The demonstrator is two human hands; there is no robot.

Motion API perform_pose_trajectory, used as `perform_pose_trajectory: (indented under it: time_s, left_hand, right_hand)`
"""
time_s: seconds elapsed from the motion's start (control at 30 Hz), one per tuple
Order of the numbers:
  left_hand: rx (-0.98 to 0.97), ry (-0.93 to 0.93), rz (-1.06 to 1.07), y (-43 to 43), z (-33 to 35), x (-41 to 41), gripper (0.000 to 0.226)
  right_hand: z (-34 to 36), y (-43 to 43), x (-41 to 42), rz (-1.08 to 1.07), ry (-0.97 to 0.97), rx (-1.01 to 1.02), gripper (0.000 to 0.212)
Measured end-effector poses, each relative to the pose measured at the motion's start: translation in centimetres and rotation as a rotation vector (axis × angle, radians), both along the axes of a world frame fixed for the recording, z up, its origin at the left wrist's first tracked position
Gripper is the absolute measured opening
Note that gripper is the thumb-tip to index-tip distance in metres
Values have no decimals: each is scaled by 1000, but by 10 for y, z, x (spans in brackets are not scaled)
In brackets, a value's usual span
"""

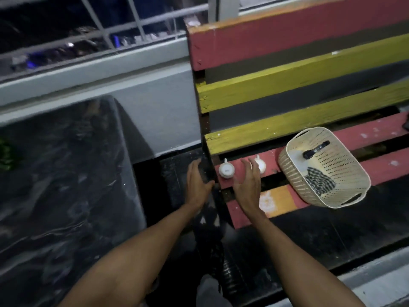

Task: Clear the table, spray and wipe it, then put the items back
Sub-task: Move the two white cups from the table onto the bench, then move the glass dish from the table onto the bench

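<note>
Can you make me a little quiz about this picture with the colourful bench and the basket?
1. True or false: the basket is empty.
2. How many small white round things sit on the bench near the hands? A) one B) two C) four
3. Which hand rests on the dark end of the bench, the left hand or the right hand?

Key:
1. False. A dark torch and a checked cloth lie inside it.
2. B. One white thing sits between the hands; the other is partly behind the right hand's fingers.
3. The left hand. The right hand hovers open, holding nothing.
</note>
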State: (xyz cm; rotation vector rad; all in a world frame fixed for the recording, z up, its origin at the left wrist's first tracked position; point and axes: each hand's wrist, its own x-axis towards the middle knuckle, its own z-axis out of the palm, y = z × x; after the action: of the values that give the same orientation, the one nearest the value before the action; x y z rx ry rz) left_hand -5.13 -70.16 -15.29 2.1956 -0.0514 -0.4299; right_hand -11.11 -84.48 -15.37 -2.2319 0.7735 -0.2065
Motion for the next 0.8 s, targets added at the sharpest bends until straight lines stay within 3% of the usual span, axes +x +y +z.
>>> perform_pose_trajectory:
  time_s: [0.27,0.43,0.8]
  left_hand:
    - [-33,-178,86,149,110,-10,60]
    - [-114,-320,227,293,148,-22,55]
    - [-76,-231,459,616,176,-26,50]
  right_hand:
    - [106,153,13,206,-156,40,44]
    - [140,291,13,297,-194,4,35]
    - [153,597,1,439,-119,217,27]
